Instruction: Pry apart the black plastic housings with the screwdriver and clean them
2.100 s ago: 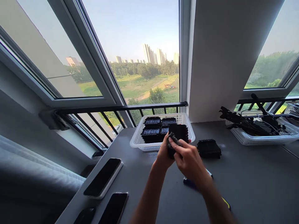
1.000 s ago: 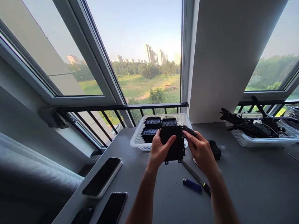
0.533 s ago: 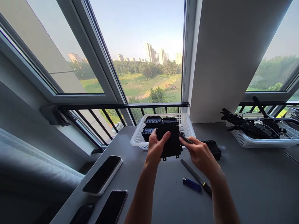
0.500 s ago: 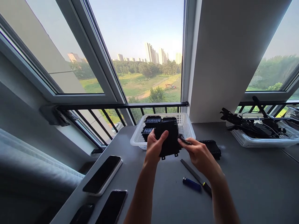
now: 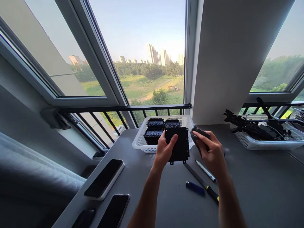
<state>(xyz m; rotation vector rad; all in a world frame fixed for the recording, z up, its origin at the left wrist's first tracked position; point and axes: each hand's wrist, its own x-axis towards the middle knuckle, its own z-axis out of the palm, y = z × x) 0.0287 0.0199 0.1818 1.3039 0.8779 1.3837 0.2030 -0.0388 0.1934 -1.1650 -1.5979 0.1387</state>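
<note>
My left hand (image 5: 163, 150) grips a flat black plastic panel (image 5: 180, 146) by its left side, thumb across the face. Small tabs stick out at the panel's lower edge. Just to the right, my right hand (image 5: 213, 155) pinches a dark grey, rough-looking pad (image 5: 201, 131), which is apart from the panel. Behind the panel, a white plastic basket (image 5: 140, 146) holds stacks of black plastic parts (image 5: 153, 136). Below the hands lie a flat file (image 5: 198, 178) with a black and yellow handle, a blue lighter-like object (image 5: 195, 187) and a white pen (image 5: 205, 171).
Two phones (image 5: 104, 178) (image 5: 113, 210) and a black mouse-like object (image 5: 84, 218) lie at the table's left. A second white basket (image 5: 251, 144) with black parts and cables stands at the right. Behind the table (image 5: 256, 183) run a railing (image 5: 152, 107) and windows.
The panel and my left hand have shifted right and slightly down. My right hand has drawn away from the panel's edge to the right, with the pad, and the pen has come into view.
</note>
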